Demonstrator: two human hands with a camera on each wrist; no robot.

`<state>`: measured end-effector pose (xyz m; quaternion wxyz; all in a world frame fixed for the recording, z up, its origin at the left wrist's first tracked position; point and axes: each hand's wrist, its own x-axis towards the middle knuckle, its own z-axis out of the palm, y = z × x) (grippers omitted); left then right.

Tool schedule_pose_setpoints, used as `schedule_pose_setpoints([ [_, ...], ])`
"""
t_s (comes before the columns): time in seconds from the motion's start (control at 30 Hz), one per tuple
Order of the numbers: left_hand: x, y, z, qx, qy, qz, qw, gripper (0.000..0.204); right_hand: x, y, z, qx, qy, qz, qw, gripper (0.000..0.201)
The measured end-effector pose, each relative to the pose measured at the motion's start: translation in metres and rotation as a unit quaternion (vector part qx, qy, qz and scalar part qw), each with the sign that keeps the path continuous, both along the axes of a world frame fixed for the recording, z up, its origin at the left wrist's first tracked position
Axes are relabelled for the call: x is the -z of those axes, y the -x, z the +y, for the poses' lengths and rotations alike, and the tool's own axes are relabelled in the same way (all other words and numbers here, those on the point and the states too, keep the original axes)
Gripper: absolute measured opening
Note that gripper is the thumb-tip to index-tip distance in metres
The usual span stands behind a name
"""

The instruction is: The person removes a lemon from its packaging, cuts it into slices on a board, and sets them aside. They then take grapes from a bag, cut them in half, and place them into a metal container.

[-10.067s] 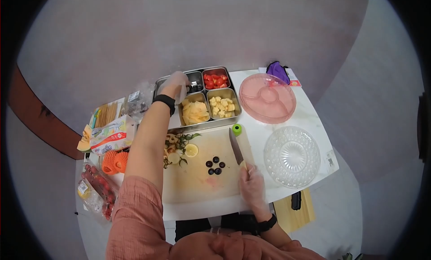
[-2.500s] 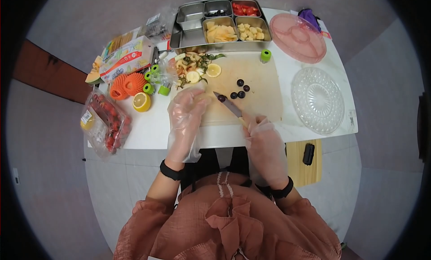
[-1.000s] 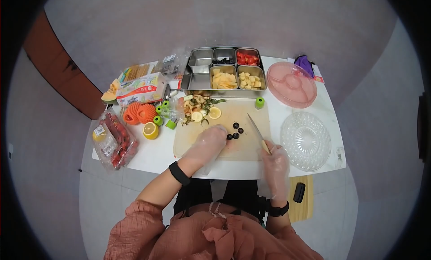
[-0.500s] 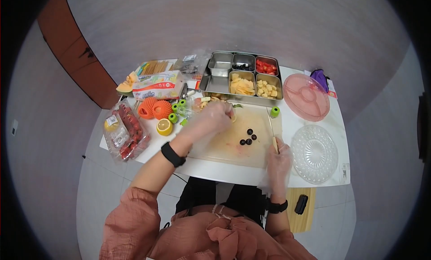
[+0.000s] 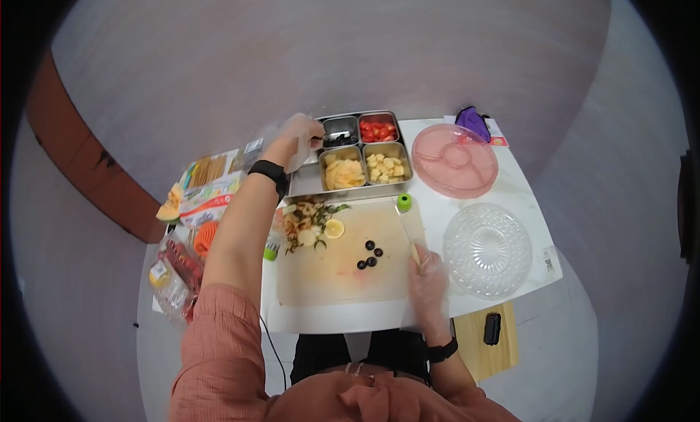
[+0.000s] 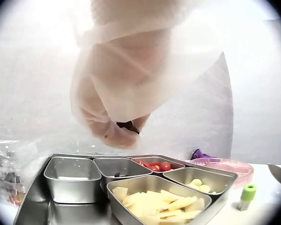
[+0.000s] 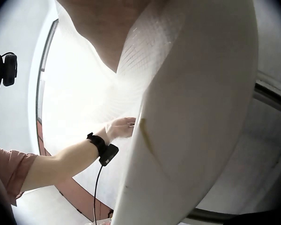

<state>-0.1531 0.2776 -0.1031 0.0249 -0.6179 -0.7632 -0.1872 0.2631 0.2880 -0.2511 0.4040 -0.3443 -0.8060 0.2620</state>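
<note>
In the head view my gloved left hand (image 5: 300, 134) reaches over the back left of the steel tray (image 5: 306, 180). The left wrist view shows its thumb and fingers pinching a dark grape (image 6: 126, 125), partly hidden by the fingertips, above the metal containers. My gloved right hand (image 5: 427, 282) grips a knife (image 5: 416, 256) by its pale handle at the right edge of the cutting board (image 5: 328, 283), blade pointing away from me. Several dark grapes (image 5: 371, 261) lie mid-board. Dark pieces (image 5: 340, 140) sit in a back container of the tray, beside cut tomatoes (image 5: 378, 130).
Front containers hold pale yellow slices (image 5: 343, 172) and chunks (image 5: 385, 168). Peelings (image 5: 302, 221) and a lemon slice (image 5: 334, 229) lie at the board's back left, a green-topped cutter (image 5: 404, 202) at its back right. A pink divided platter (image 5: 456, 159) and clear glass plate (image 5: 487, 251) stand right.
My left hand has moved from the board, past the peelings, up over the back left of the tray. The right hand keeps the knife by the board's right edge. The head view has shifted.
</note>
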Motion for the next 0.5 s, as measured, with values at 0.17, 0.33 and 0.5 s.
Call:
schedule_pose_setpoints([
  [0.17,0.014,0.029,0.045,-0.035,0.152,0.182,0.971,0.019,-0.002,0.001,0.000,0.008,-0.030,0.015,0.999,0.031],
  [0.33,0.033,0.032,0.057,-0.036,0.165,0.182,0.969,0.015,-0.006,0.000,-0.002,0.004,-0.002,0.011,1.000,0.031],
  [0.5,0.048,0.056,0.069,-0.076,0.125,0.026,0.989,0.021,-0.006,0.000,-0.003,-0.004,0.015,0.023,1.000,0.032],
])
